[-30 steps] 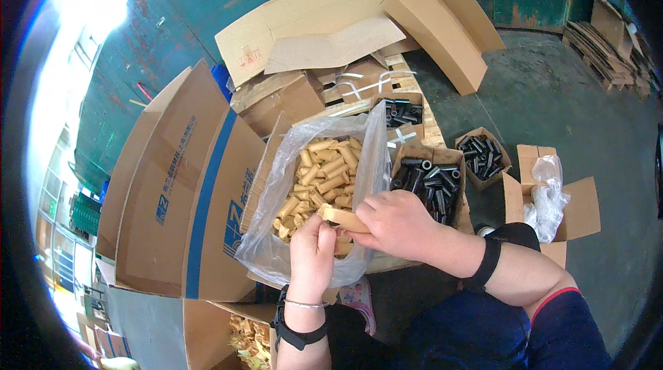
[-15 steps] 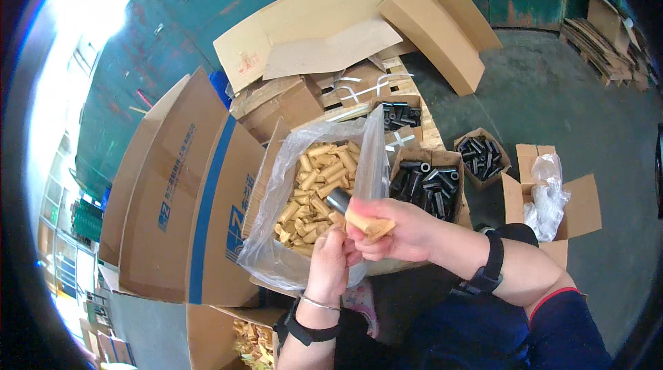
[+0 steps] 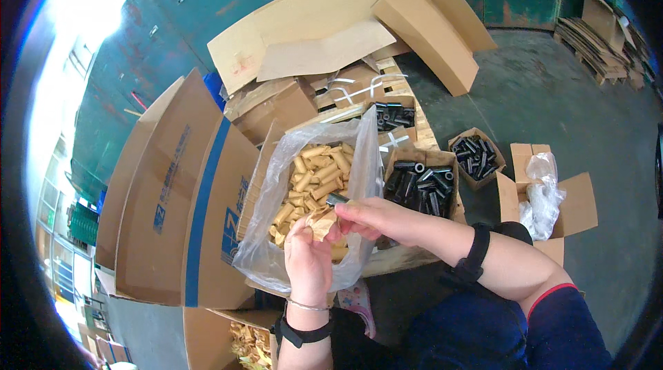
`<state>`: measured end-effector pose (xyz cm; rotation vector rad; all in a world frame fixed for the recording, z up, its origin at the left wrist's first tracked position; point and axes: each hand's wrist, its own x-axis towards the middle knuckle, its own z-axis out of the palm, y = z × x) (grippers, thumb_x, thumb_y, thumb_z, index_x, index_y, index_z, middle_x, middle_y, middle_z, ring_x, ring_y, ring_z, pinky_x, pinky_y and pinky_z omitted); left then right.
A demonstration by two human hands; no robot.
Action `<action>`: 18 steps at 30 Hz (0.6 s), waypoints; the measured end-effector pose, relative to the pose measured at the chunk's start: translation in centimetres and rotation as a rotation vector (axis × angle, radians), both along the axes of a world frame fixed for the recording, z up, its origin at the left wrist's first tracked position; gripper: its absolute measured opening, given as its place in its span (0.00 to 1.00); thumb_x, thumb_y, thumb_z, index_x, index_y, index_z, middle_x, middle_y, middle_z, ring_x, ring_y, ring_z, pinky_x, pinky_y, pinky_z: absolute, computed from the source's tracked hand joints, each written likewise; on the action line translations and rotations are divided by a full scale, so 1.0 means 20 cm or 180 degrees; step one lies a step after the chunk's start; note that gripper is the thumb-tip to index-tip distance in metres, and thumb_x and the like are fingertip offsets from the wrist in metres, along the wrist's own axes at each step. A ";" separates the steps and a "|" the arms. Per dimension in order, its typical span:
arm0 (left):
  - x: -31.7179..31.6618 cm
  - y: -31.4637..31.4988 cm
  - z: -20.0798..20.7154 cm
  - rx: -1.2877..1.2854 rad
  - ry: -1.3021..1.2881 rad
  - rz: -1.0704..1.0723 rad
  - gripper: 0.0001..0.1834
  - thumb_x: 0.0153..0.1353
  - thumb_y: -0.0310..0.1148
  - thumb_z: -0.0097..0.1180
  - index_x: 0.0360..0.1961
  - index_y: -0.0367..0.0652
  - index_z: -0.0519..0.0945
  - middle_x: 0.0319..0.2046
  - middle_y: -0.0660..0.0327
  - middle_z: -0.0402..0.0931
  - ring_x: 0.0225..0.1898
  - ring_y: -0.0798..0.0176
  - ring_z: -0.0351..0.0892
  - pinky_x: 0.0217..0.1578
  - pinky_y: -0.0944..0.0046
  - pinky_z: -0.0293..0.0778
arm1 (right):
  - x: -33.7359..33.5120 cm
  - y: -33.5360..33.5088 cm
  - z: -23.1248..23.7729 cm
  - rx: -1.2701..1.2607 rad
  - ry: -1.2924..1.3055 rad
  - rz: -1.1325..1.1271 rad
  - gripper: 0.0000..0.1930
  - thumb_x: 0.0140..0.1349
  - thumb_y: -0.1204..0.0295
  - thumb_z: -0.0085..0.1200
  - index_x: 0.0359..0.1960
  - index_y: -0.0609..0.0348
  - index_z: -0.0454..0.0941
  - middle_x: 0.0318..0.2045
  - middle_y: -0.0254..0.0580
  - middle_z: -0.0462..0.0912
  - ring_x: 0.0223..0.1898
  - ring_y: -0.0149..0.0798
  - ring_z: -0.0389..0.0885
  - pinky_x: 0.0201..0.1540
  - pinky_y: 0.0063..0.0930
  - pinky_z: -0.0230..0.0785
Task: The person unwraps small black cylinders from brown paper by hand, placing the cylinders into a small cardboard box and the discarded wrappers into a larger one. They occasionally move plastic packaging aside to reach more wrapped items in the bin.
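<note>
My right hand has its fingers closed on a short black tube, whose dark end pokes out past the fingertips. Close beside it, my left hand pinches a crumpled piece of brown paper. The paper lies against the tube's lower side, and whether it still wraps part of the tube is hidden by the fingers. Both hands are held over a carton lined with a clear plastic bag. Inside the bag are many paper-wrapped rolls.
Open boxes of black tubes stand right of the bag, with another box beyond. A carton holds clear plastic. Crumpled paper fills a lower-left box. A tall carton rises at left; cardboard sheets lean behind.
The brown paper has passed from my right hand to my left and is now crumpled. My right hand has shifted left and now grips the black tube.
</note>
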<state>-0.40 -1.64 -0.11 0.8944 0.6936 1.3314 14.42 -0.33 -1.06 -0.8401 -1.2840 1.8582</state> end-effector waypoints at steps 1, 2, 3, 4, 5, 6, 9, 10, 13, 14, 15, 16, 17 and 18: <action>-0.01 0.00 0.00 0.0009 -0.0051 -0.0067 0.16 0.49 0.31 0.35 0.34 0.30 0.69 0.28 0.55 0.71 0.28 0.63 0.68 0.31 0.66 0.64 | 0.01 0.01 -0.01 -0.0044 -0.0018 -0.0013 0.24 0.55 0.46 0.38 0.31 0.57 0.72 0.23 0.27 0.68 0.19 0.22 0.52 0.20 0.15 0.44; -0.01 0.00 0.00 0.0015 -0.0106 -0.0129 0.18 0.48 0.31 0.35 0.37 0.29 0.69 0.30 0.54 0.72 0.29 0.62 0.69 0.32 0.66 0.64 | 0.02 0.01 0.00 -0.0045 -0.0023 -0.0025 0.24 0.55 0.46 0.38 0.31 0.57 0.72 0.23 0.27 0.68 0.19 0.22 0.52 0.20 0.15 0.44; -0.01 -0.01 0.01 0.0014 -0.0111 -0.0141 0.18 0.48 0.31 0.35 0.37 0.29 0.69 0.30 0.54 0.72 0.29 0.62 0.69 0.32 0.66 0.64 | 0.04 0.00 0.02 -0.0384 0.0267 0.0070 0.24 0.55 0.47 0.38 0.31 0.57 0.72 0.23 0.27 0.69 0.20 0.22 0.55 0.21 0.15 0.47; -0.02 -0.01 0.01 -0.0003 -0.0099 -0.0252 0.19 0.47 0.31 0.36 0.37 0.28 0.69 0.30 0.53 0.72 0.29 0.62 0.69 0.32 0.66 0.65 | 0.05 0.00 0.03 -0.0721 0.0558 0.0166 0.24 0.55 0.47 0.38 0.31 0.57 0.72 0.24 0.28 0.69 0.20 0.22 0.58 0.22 0.15 0.50; -0.03 -0.02 0.01 -0.0020 -0.0083 -0.0352 0.19 0.46 0.31 0.36 0.37 0.27 0.69 0.30 0.53 0.72 0.29 0.62 0.69 0.32 0.65 0.65 | 0.04 -0.01 0.03 -0.0721 0.0558 0.0165 0.24 0.55 0.47 0.38 0.31 0.57 0.72 0.24 0.28 0.69 0.20 0.22 0.58 0.22 0.15 0.50; -0.05 -0.01 0.00 0.0145 -0.0027 -0.0604 0.20 0.46 0.30 0.36 0.36 0.26 0.69 0.29 0.53 0.72 0.29 0.61 0.69 0.32 0.66 0.65 | 0.02 -0.01 0.03 -0.0827 0.0824 0.0096 0.23 0.54 0.46 0.39 0.30 0.55 0.72 0.22 0.27 0.69 0.19 0.22 0.58 0.20 0.15 0.48; -0.04 -0.04 0.01 0.0045 -0.0020 -0.0652 0.19 0.46 0.30 0.35 0.36 0.26 0.70 0.29 0.54 0.72 0.28 0.63 0.69 0.31 0.66 0.65 | 0.02 -0.01 0.03 -0.0712 0.0646 -0.0075 0.21 0.55 0.49 0.41 0.29 0.55 0.72 0.22 0.28 0.70 0.21 0.23 0.64 0.22 0.16 0.54; -0.02 -0.04 0.02 0.0044 -0.0022 -0.0661 0.19 0.46 0.30 0.35 0.36 0.26 0.70 0.29 0.54 0.72 0.28 0.63 0.69 0.31 0.66 0.65 | 0.03 -0.01 0.03 -0.0494 0.0206 -0.0167 0.19 0.56 0.52 0.42 0.28 0.56 0.71 0.23 0.30 0.71 0.26 0.24 0.69 0.26 0.16 0.62; 0.02 -0.05 0.03 -0.0142 0.0076 -0.0135 0.17 0.47 0.30 0.36 0.33 0.28 0.71 0.26 0.56 0.72 0.27 0.66 0.69 0.29 0.69 0.64 | 0.03 -0.01 0.02 0.0242 0.0061 -0.1364 0.17 0.56 0.54 0.43 0.28 0.56 0.71 0.22 0.31 0.71 0.24 0.23 0.70 0.24 0.15 0.62; -0.01 -0.03 0.00 -0.0040 0.0732 -0.0266 0.15 0.48 0.32 0.36 0.29 0.31 0.71 0.25 0.57 0.70 0.27 0.65 0.67 0.30 0.68 0.62 | 0.04 0.02 0.03 0.0218 0.0197 -0.1785 0.17 0.57 0.55 0.42 0.26 0.56 0.70 0.20 0.30 0.70 0.22 0.22 0.67 0.22 0.15 0.59; -0.02 -0.02 -0.02 0.0063 0.1387 -0.0399 0.14 0.49 0.34 0.36 0.25 0.34 0.70 0.25 0.57 0.68 0.27 0.64 0.65 0.31 0.68 0.60 | 0.07 0.02 0.08 0.0137 0.0578 -0.2161 0.17 0.57 0.55 0.41 0.25 0.55 0.70 0.19 0.30 0.69 0.19 0.22 0.65 0.19 0.14 0.56; 0.00 -0.02 -0.04 0.0057 0.1391 -0.0405 0.14 0.49 0.34 0.36 0.25 0.34 0.70 0.25 0.57 0.68 0.27 0.64 0.65 0.31 0.68 0.60 | 0.08 0.05 0.05 0.0204 0.0566 -0.2444 0.17 0.57 0.54 0.41 0.24 0.55 0.69 0.18 0.30 0.68 0.18 0.21 0.64 0.18 0.14 0.55; 0.03 -0.02 -0.05 -0.0056 0.1558 -0.0340 0.12 0.49 0.34 0.36 0.22 0.36 0.68 0.23 0.58 0.67 0.26 0.64 0.64 0.31 0.68 0.60 | 0.09 0.07 0.04 0.0272 0.0544 -0.2731 0.17 0.57 0.54 0.41 0.24 0.55 0.69 0.17 0.30 0.68 0.16 0.21 0.63 0.17 0.14 0.54; 0.06 -0.02 -0.06 -0.0170 0.1724 -0.0274 0.11 0.48 0.34 0.36 0.20 0.37 0.67 0.22 0.59 0.66 0.26 0.65 0.63 0.31 0.68 0.59 | 0.10 0.08 0.03 0.0264 0.0538 -0.2739 0.17 0.57 0.54 0.41 0.24 0.55 0.69 0.17 0.30 0.68 0.16 0.21 0.63 0.17 0.14 0.54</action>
